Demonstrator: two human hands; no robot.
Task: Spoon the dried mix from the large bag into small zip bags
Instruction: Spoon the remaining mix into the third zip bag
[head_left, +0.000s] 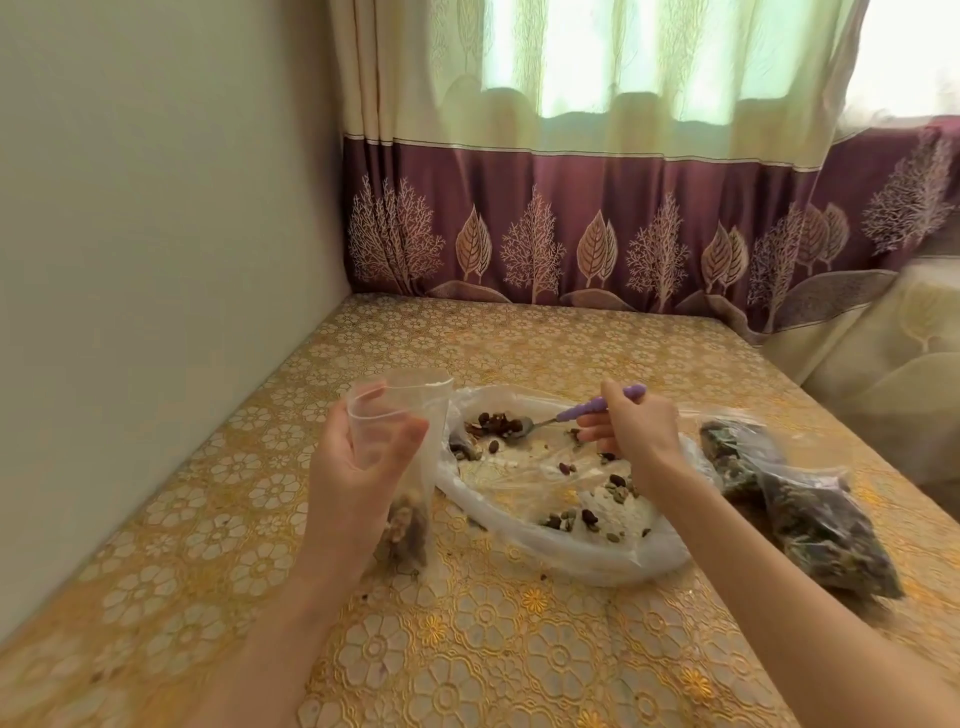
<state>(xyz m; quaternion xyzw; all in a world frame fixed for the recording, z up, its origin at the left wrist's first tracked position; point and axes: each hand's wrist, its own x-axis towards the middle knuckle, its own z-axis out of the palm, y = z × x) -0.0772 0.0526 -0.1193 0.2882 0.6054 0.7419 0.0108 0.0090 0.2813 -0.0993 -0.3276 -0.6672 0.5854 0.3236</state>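
Note:
A large clear bag (561, 545) lies open on the table, with scattered dried mix (576, 512) of dark fruit, seeds and pale bits inside. My left hand (358, 462) grips a small zip bag (415, 415) upright, mouth held open; a little mix sits at its bottom. My right hand (631, 426) holds a spoon by its purple handle (597, 402). The spoon's metal bowl (514, 428) rests in a heap of dark pieces at the large bag's far left end, just right of the small bag.
Two filled small zip bags (810, 514) of dark mix lie at the right of the large bag. The table (467, 649) has a gold floral lace cover. A wall runs along the left, a curtain (571, 218) behind.

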